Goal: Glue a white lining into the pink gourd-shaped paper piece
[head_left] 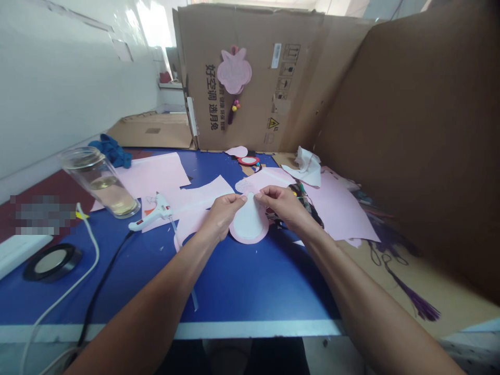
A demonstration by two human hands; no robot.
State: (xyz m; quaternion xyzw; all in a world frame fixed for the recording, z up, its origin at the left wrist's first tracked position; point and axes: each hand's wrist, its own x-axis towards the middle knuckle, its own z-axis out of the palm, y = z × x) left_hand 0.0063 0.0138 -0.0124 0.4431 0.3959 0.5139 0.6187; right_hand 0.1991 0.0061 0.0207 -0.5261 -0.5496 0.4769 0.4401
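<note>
Over the blue table [242, 291], a rounded white cutout [249, 221] lies on a slightly larger pink cutout [249, 241], whose edge shows around it. My left hand [225, 212] pinches the white cutout's narrow upper part between thumb and forefinger. From the other side, my right hand [279, 202] has its thumb and fingertips closed at the same narrow part. What exactly lies between the right fingertips is too small to make out. Pink material with a rounded end [245, 186] shows just beyond my fingers.
To the left are a glue gun [154, 216], a glass jar [105, 182] of liquid, and black tape [53, 262]. Pink sheets [339, 205] spread on both sides. A purple tassel [424, 304] lies right. Cardboard [273, 78] walls the back, with a pink ornament [234, 73].
</note>
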